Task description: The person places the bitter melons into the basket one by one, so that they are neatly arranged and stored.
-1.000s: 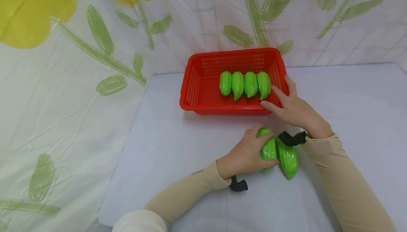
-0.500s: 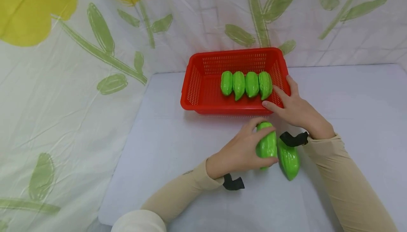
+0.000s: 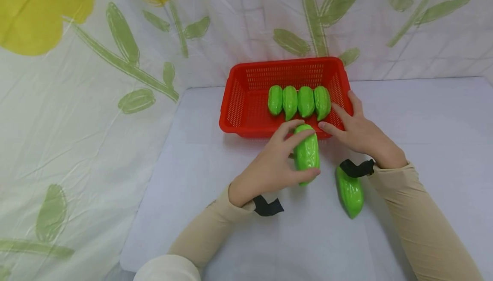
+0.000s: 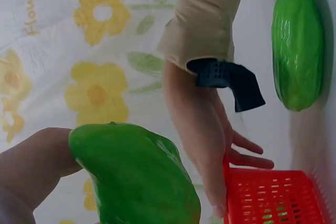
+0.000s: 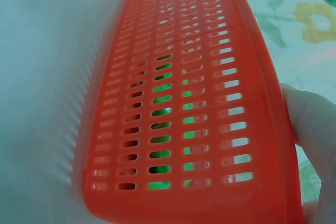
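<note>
My left hand [image 3: 269, 161] grips a glossy green ridged fruit [image 3: 307, 154], thumb at its near end and fingers over its far end. It is held up, overlapping the near rim of a red plastic basket [image 3: 250, 133] in the head view. The left wrist view shows this held fruit [image 4: 139, 177] large, its tip curved. My right hand [image 3: 360, 133] holds the basket's near right corner, fingers spread over the rim. Inside the basket, several similar green fruits [image 3: 290, 102] stand side by side in a row toward the right.
Another green fruit [image 3: 349, 193] lies on the white table [image 3: 215, 178], beside the right wrist's black strap mount [image 3: 356, 168]. Behind the basket hangs a flower-printed curtain [image 3: 246, 19]. The right wrist view looks along the basket's slotted side wall [image 5: 178, 108].
My left hand has lifted the green fruit off the table and carried it up and left toward the basket. The right hand stays on the basket's corner.
</note>
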`<state>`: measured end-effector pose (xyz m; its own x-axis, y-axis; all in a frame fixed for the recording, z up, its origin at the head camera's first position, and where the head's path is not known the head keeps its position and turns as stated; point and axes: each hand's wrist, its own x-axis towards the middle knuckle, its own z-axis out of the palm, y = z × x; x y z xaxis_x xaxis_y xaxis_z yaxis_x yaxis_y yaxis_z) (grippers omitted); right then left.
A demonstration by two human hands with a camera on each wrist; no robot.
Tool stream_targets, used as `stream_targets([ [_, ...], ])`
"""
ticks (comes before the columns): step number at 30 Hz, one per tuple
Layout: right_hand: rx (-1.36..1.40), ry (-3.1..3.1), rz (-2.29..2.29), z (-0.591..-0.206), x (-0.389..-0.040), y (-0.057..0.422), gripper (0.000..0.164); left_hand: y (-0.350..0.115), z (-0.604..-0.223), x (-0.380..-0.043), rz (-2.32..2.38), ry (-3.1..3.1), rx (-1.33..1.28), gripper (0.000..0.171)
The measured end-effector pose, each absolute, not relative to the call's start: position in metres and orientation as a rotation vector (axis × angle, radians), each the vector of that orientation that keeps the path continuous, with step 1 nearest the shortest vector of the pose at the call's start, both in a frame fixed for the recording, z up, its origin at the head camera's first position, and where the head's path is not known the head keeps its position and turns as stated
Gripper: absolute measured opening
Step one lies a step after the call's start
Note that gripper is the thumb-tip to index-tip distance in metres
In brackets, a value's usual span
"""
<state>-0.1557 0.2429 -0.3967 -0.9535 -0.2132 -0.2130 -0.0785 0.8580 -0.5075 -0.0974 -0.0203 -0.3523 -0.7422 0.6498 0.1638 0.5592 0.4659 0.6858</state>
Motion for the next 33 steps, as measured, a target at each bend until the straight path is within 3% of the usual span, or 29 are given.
stream_targets([
  [18,-0.209,2.748,-0.739,-0.397,-0.156,0.245,0.101,-0.052,-0.315,-0.182,0.958,2.74,0.893,0.072],
  [33,-0.212,2.746,-0.734,-0.396,-0.156,0.244,0.101,-0.048,-0.314,-0.271,0.62,2.739,0.718,0.075],
])
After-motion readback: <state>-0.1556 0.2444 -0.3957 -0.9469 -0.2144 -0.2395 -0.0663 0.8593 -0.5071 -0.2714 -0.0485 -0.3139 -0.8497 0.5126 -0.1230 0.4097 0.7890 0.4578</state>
